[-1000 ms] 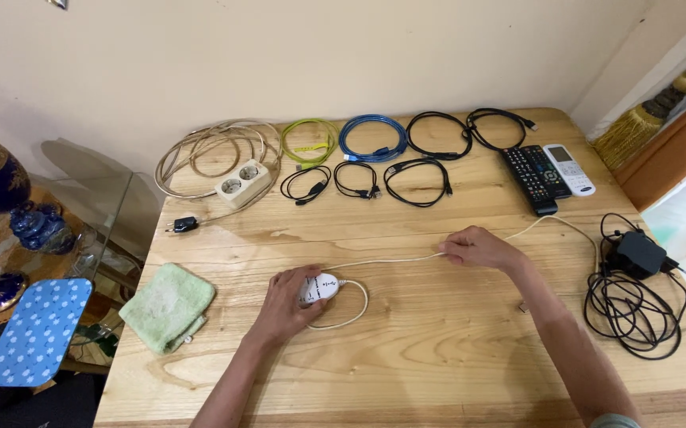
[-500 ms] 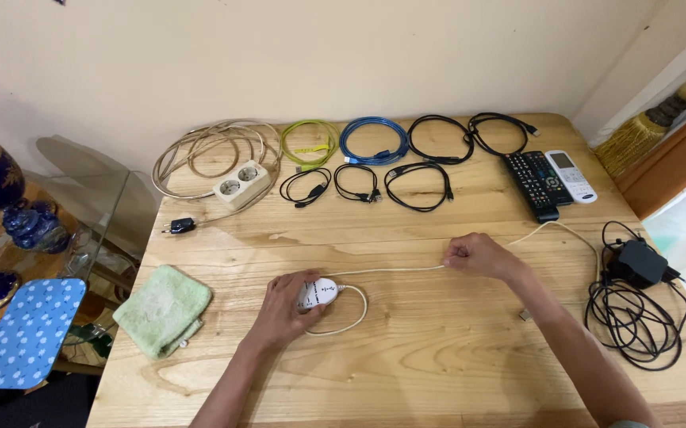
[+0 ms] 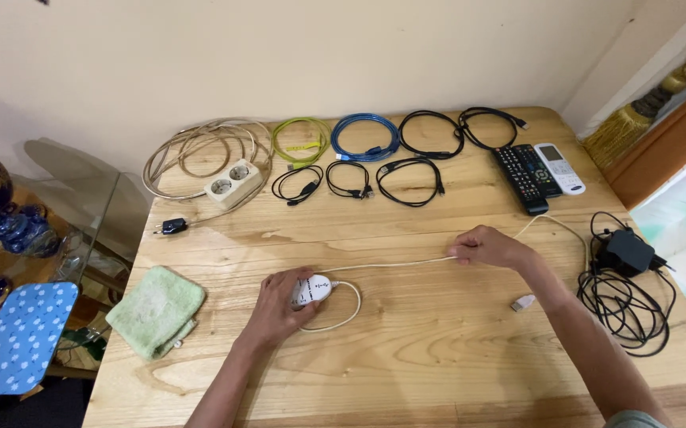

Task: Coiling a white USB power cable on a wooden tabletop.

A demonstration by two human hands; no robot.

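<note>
**White cord drawn taut between two hands on a pine table**

Pale wood, knotty and golden, makes up the table (image 3: pixel 406 349) under both forearms. Nearest, the left hand (image 3: pixel 278 307) lies curled over a small white oval device (image 3: pixel 310 290), its fingers (image 3: pixel 295 279) bent and close together, pressing the device to the tabletop; dark markings show on the oval's top, too small to make out. From the device a thin white cable (image 3: pixel 390 264) first loops toward the person, then runs nearly straight to the right hand (image 3: pixel 492 246). That hand pinches the cable between thumb and fingertips, the other fingers folded in. Beyond the pinch the cable arcs round, and its white plug (image 3: pixel 522 302) rests on the wood just beside the right forearm.

A folded green cloth (image 3: pixel 157 309) sits left of the device; a black power adapter (image 3: pixel 627 252) with its tangled black cord lies at the right edge. Farther back, a black remote (image 3: pixel 523 176) and a white remote (image 3: pixel 559 167) lie side by side. Along the wall stands a row of coiled cables: black, blue (image 3: pixel 364 136), yellow-green (image 3: pixel 301 140), and a beige extension socket (image 3: pixel 228 181).
</note>
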